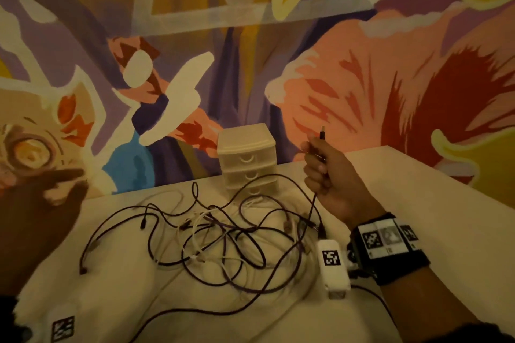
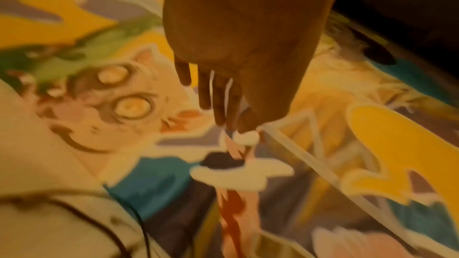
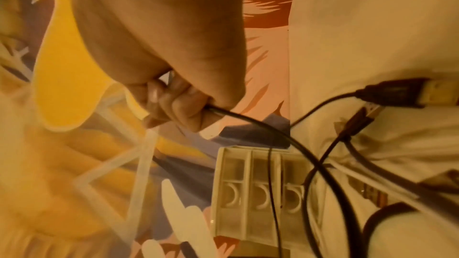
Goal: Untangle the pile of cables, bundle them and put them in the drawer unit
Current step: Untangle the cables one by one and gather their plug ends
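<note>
Above the desk (image 1: 459,231), just right of the small plastic drawer unit (image 1: 248,159): black USB cable (image 1: 322,135), plug end pointing up and clear of everything. Gripped in the right hand (image 1: 328,178), fingers (image 1: 313,172) curled tight round the cord just below the plug, nothing else in that fist. From the bottom of the fist, cord dropping straight down into the tangle of cables (image 1: 223,242), dark and white leads looped over one another on the desk, with one dark loop lying against the drawer unit's front.

Left hand (image 1: 47,198) raised at the left edge of the head view, blurred, fingers straight and spread, nothing visibly held, well apart from the tangle.

Behind it all, painted mural wall (image 1: 390,78).

Probably the start of freeing one lead from the heap. Likely trouble from here:
- Lifting harder with only one hand at work: knots pulled tighter, whole heap dragged along instead of one lead coming free.
- Loop near the drawer unit catching on it: light plastic box nudged or tipped.
- Grip so close to the plug: strain at the cord's joint under a sharp tug.
- Dim light, similar dark leads: wrong strand easily followed.
</note>
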Demonstrator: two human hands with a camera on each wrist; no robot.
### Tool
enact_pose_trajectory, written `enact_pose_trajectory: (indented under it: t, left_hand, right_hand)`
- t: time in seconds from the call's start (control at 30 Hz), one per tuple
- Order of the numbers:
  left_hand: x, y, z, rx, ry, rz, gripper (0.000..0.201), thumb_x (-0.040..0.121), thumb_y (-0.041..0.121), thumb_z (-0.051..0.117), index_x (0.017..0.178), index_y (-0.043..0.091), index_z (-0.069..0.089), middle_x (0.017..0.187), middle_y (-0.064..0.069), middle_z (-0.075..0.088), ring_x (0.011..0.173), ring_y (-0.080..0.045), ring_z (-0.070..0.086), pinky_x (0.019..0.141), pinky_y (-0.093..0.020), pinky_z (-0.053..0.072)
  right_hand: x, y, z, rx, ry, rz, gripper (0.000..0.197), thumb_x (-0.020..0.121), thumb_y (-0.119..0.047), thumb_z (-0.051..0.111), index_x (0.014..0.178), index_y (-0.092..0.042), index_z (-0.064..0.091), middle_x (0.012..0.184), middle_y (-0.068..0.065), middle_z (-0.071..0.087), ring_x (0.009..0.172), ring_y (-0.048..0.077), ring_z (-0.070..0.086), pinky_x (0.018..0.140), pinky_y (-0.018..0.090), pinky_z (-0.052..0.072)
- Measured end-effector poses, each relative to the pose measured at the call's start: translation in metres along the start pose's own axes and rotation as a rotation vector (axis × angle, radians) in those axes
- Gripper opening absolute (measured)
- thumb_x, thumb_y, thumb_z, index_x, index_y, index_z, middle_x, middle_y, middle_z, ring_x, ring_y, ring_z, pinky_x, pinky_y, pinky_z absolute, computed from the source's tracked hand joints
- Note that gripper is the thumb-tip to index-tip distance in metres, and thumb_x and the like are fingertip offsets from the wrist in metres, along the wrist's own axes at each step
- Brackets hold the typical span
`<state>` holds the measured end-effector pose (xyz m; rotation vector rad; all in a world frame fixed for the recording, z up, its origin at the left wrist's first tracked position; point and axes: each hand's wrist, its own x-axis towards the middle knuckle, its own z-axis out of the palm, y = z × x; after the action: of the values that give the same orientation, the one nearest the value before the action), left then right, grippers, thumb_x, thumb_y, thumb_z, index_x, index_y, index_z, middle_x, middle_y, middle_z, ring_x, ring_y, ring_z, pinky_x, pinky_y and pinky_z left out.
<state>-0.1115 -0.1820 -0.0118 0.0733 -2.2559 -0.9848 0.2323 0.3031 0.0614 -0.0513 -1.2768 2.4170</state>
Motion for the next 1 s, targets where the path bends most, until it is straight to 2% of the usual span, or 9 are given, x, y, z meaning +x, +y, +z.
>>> enact_pose_trajectory:
  t: [0.03,0.1,0.2,0.33,0.43,0.57,0.77,0.9,1.0]
  left_hand:
    - [-0.063,0.07,-0.043,0.238,0.021,0.218,0.017,0.104,0.045,0.064,0.109,0.035,0.077,0.112,0.004,0.072,0.09,0.004,0.066,0.091,-0.023,0.053]
    - [-0.157,0.178,-0.075,0.04,-0.472,0.6,0.007,0.1,0.037,0.07,0.1,0.036,0.076,0.101,0.021,0.073,0.097,0.012,0.062,0.081,-0.005,0.044]
    - [-0.22,0.252,-0.047,-0.181,-0.79,0.748,0.008,0.101,0.038,0.069,0.104,0.042,0.075,0.101,0.024,0.073,0.1,0.008,0.064,0.079,-0.017,0.049]
    - [-0.268,0.315,0.006,-0.104,-0.931,1.11,0.019,0.101,0.035,0.065,0.117,0.038,0.076,0.112,0.018,0.074,0.103,-0.001,0.065,0.093,-0.029,0.054]
    - [-0.293,0.344,0.045,0.073,-1.14,1.2,0.035,0.104,0.022,0.059,0.134,0.039,0.069,0.131,0.013,0.069,0.116,-0.012,0.062,0.101,-0.037,0.052]
    - [-0.31,0.356,0.069,0.25,-1.153,1.333,0.03,0.103,0.031,0.062,0.132,0.04,0.065,0.134,0.01,0.064,0.121,-0.02,0.055,0.101,-0.045,0.048]
    - [-0.302,0.355,0.076,0.196,-0.989,1.301,0.023,0.098,0.045,0.068,0.12,0.043,0.064,0.126,0.017,0.065,0.117,-0.012,0.053,0.099,-0.043,0.041]
    - [-0.273,0.352,0.071,-0.292,-0.947,0.848,0.016,0.093,0.033,0.08,0.104,0.035,0.068,0.09,0.016,0.077,0.089,0.001,0.069,0.086,-0.031,0.052]
    - [-0.251,0.36,0.057,-0.571,-0.767,0.591,0.015,0.093,0.028,0.082,0.1,0.028,0.068,0.086,0.008,0.075,0.083,-0.004,0.069,0.076,-0.025,0.053]
  right_hand:
    - [0.002,0.004,-0.003,-0.009,0.053,0.002,0.035,0.105,-0.043,0.061,0.09,-0.013,0.07,0.056,-0.004,0.025,0.038,0.007,0.017,0.035,0.022,0.015]
    - [0.005,0.011,-0.007,-0.028,0.135,0.005,0.04,0.108,-0.049,0.056,0.099,-0.012,0.067,0.058,-0.004,0.025,0.039,0.007,0.018,0.035,0.023,0.015]
    - [0.006,0.009,-0.014,-0.036,0.242,-0.012,0.045,0.112,-0.05,0.044,0.107,-0.01,0.064,0.057,-0.005,0.03,0.04,0.007,0.02,0.038,0.023,0.014]
    - [0.008,0.008,-0.027,-0.089,0.393,-0.035,0.046,0.115,-0.041,0.04,0.1,-0.007,0.067,0.055,-0.005,0.033,0.039,0.007,0.023,0.039,0.024,0.016]
    - [0.011,0.007,-0.037,-0.095,0.5,-0.039,0.043,0.114,-0.037,0.041,0.1,-0.007,0.068,0.053,-0.005,0.035,0.039,0.008,0.024,0.039,0.024,0.018]
    - [0.014,0.0,-0.048,-0.079,0.582,-0.058,0.044,0.113,-0.039,0.041,0.101,-0.008,0.07,0.05,-0.006,0.039,0.038,0.008,0.028,0.039,0.026,0.023]
    - [0.015,-0.001,-0.053,0.018,0.607,-0.116,0.044,0.114,-0.041,0.041,0.102,-0.008,0.069,0.054,-0.005,0.038,0.039,0.009,0.027,0.04,0.027,0.023]
    - [0.014,-0.007,-0.049,0.194,0.637,-0.297,0.039,0.115,-0.04,0.037,0.108,-0.011,0.063,0.058,-0.003,0.042,0.041,0.009,0.028,0.04,0.024,0.022]
    - [0.014,-0.005,-0.043,0.201,0.585,-0.311,0.037,0.115,-0.04,0.039,0.106,-0.011,0.06,0.059,-0.004,0.04,0.042,0.009,0.026,0.042,0.024,0.019]
